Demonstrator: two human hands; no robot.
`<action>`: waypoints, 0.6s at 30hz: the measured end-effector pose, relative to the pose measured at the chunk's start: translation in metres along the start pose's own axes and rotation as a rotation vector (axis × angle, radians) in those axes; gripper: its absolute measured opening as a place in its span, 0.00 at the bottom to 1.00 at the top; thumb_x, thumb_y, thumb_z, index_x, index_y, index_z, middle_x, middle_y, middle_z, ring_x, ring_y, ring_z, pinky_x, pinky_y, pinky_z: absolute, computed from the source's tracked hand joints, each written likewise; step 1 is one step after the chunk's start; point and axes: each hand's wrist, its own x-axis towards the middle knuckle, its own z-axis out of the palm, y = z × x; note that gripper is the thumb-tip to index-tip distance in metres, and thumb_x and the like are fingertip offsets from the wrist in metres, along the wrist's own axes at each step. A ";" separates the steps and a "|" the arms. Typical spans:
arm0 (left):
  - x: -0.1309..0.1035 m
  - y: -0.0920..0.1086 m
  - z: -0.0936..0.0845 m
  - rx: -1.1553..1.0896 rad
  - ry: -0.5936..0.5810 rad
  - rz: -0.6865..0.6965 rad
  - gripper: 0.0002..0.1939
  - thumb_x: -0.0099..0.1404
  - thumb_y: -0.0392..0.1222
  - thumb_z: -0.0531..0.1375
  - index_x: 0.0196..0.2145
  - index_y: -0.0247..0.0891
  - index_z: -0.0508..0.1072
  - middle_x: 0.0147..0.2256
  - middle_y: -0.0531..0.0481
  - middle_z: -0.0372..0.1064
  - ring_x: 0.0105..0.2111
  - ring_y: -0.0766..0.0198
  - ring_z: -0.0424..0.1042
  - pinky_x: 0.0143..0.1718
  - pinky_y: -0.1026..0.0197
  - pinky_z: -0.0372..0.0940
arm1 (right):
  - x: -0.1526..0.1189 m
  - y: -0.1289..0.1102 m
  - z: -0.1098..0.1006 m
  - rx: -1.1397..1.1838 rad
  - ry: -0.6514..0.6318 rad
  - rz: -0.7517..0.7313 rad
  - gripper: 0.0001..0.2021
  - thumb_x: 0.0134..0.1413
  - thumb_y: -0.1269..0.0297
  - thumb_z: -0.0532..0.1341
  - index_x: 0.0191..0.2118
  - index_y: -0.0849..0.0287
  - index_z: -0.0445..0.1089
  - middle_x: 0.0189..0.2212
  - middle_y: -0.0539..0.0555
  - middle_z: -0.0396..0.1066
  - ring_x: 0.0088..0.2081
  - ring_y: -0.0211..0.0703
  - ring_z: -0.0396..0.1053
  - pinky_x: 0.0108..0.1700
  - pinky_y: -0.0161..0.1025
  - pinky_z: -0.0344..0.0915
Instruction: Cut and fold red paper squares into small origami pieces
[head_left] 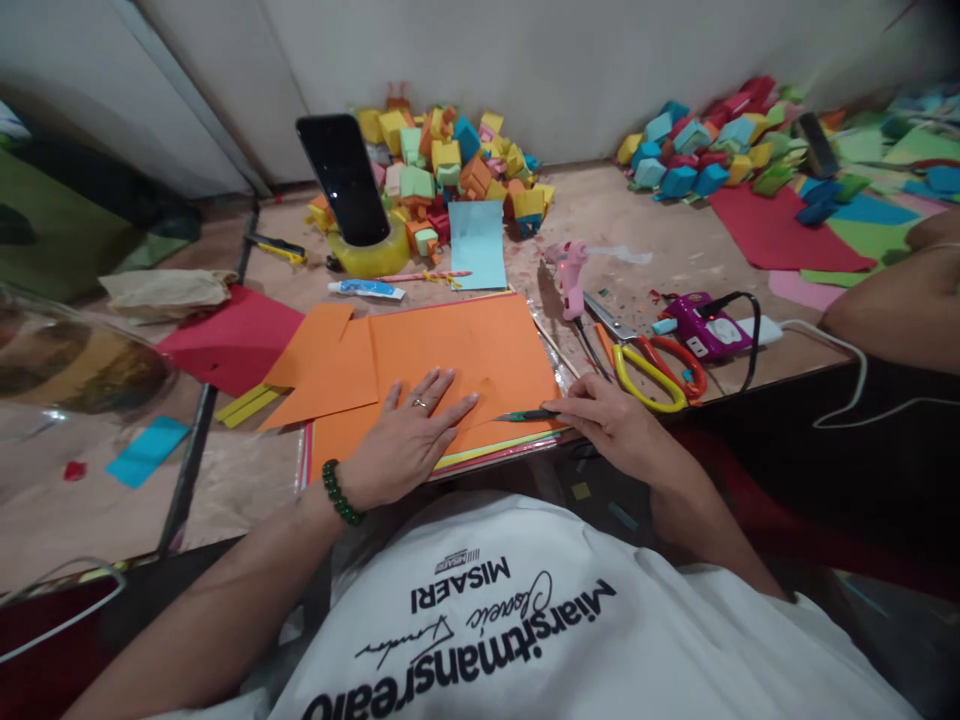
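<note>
Orange paper [457,350] underlies splayed left hand [409,435], right hand [611,422] pinching tool [525,415], shirt [525,640] reading "MISAERI".

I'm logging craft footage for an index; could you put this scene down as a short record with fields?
left hand: spread flat on orange paper; ring, green bracelet
left hand point: on the hand
right hand: this hand holds a slim dark-green tool, its tip over the paper
right of paper: pink glue gun, scissors, purple power socket
beyond paper: phone propped in a tape roll
near wall: two piles of folded paper pieces
far right: another person's arm
</note>
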 end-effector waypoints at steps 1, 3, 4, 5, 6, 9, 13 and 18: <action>0.000 0.000 0.000 -0.002 -0.001 -0.003 0.26 0.74 0.47 0.37 0.66 0.51 0.52 0.69 0.43 0.41 0.68 0.53 0.41 0.61 0.36 0.46 | -0.001 -0.001 0.001 -0.003 0.007 -0.005 0.14 0.64 0.67 0.53 0.48 0.54 0.74 0.33 0.54 0.63 0.34 0.40 0.67 0.34 0.36 0.67; 0.000 0.001 -0.001 -0.004 -0.012 -0.010 0.25 0.74 0.46 0.37 0.66 0.51 0.52 0.69 0.43 0.40 0.68 0.53 0.40 0.61 0.35 0.46 | -0.002 -0.002 0.003 -0.001 0.019 -0.012 0.14 0.64 0.67 0.53 0.48 0.55 0.74 0.34 0.55 0.63 0.34 0.40 0.67 0.34 0.36 0.67; 0.000 0.001 -0.001 -0.006 -0.019 -0.012 0.25 0.74 0.46 0.37 0.66 0.51 0.52 0.69 0.43 0.40 0.68 0.53 0.40 0.61 0.35 0.46 | -0.003 -0.002 0.003 0.004 0.023 -0.014 0.14 0.64 0.67 0.53 0.48 0.55 0.74 0.34 0.55 0.63 0.34 0.40 0.67 0.34 0.35 0.66; 0.000 0.001 -0.001 -0.008 -0.024 -0.013 0.25 0.74 0.46 0.37 0.66 0.51 0.52 0.69 0.43 0.39 0.68 0.53 0.40 0.61 0.35 0.46 | -0.003 -0.003 0.004 0.006 0.026 -0.014 0.14 0.64 0.67 0.53 0.48 0.55 0.74 0.34 0.55 0.63 0.34 0.40 0.67 0.33 0.35 0.66; 0.000 0.001 -0.001 -0.010 -0.026 -0.013 0.25 0.74 0.46 0.37 0.66 0.51 0.52 0.69 0.43 0.39 0.68 0.52 0.40 0.61 0.34 0.46 | -0.003 -0.004 0.004 0.006 0.027 -0.016 0.14 0.64 0.67 0.53 0.48 0.54 0.74 0.34 0.54 0.63 0.34 0.40 0.67 0.33 0.35 0.66; 0.000 0.002 -0.001 -0.013 -0.020 -0.010 0.25 0.74 0.46 0.37 0.66 0.52 0.51 0.69 0.44 0.39 0.68 0.52 0.39 0.61 0.35 0.46 | -0.001 -0.010 0.006 -0.023 0.023 -0.043 0.14 0.64 0.67 0.53 0.48 0.53 0.74 0.33 0.54 0.64 0.33 0.40 0.66 0.32 0.34 0.65; 0.000 0.001 0.000 -0.007 -0.009 -0.007 0.25 0.74 0.46 0.38 0.66 0.52 0.51 0.69 0.43 0.39 0.68 0.52 0.40 0.61 0.35 0.46 | 0.002 -0.018 0.009 -0.065 0.006 -0.061 0.14 0.64 0.69 0.52 0.47 0.56 0.74 0.32 0.54 0.64 0.33 0.40 0.66 0.33 0.35 0.65; 0.000 0.000 0.004 -0.017 0.015 -0.004 0.25 0.74 0.47 0.38 0.66 0.53 0.52 0.69 0.44 0.40 0.68 0.51 0.41 0.61 0.36 0.47 | 0.005 -0.023 0.015 -0.111 -0.026 -0.064 0.16 0.65 0.70 0.50 0.48 0.54 0.73 0.33 0.54 0.65 0.33 0.40 0.66 0.33 0.35 0.65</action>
